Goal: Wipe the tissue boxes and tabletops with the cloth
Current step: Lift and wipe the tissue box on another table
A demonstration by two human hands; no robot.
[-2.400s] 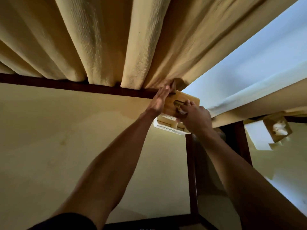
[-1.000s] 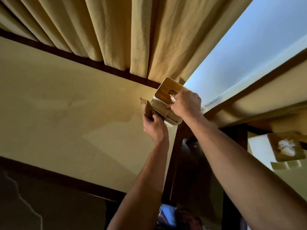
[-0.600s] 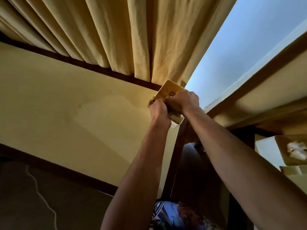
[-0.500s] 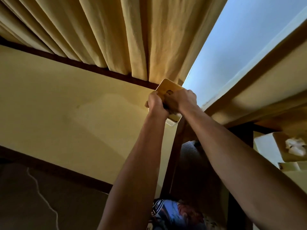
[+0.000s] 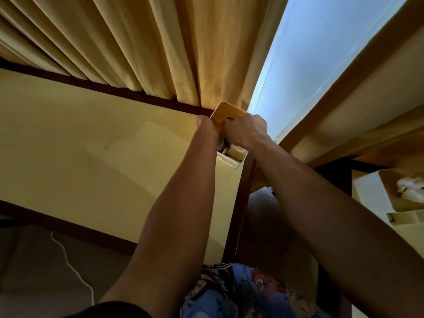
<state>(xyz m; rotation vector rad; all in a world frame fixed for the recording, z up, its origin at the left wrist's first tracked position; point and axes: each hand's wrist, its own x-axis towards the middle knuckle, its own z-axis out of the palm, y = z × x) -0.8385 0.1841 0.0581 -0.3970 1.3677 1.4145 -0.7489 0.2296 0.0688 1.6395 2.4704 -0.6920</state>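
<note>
A tissue box with a wooden lid (image 5: 226, 112) and white body (image 5: 236, 158) is tilted up at the far right corner of the cream tabletop (image 5: 91, 145). My right hand (image 5: 245, 131) grips the box from above, fingers curled over the lid. My left hand (image 5: 206, 127) is pressed against the box's left side, fingers hidden behind it. Only a small bit of the cloth (image 5: 223, 146) peeks out between my hands. A second tissue box (image 5: 390, 193), with white tissue sticking out, stands on another table at the right.
Yellow curtains (image 5: 137, 42) hang just behind the table's dark wooden rim (image 5: 114, 91). A pale window wall (image 5: 321, 53) lies to the right. A white cable (image 5: 68, 260) runs over the floor at lower left. A gap separates the two tables.
My left hand has slid with the cloth from below the box up along its left side. My right hand has kept hold of the tilted box.
</note>
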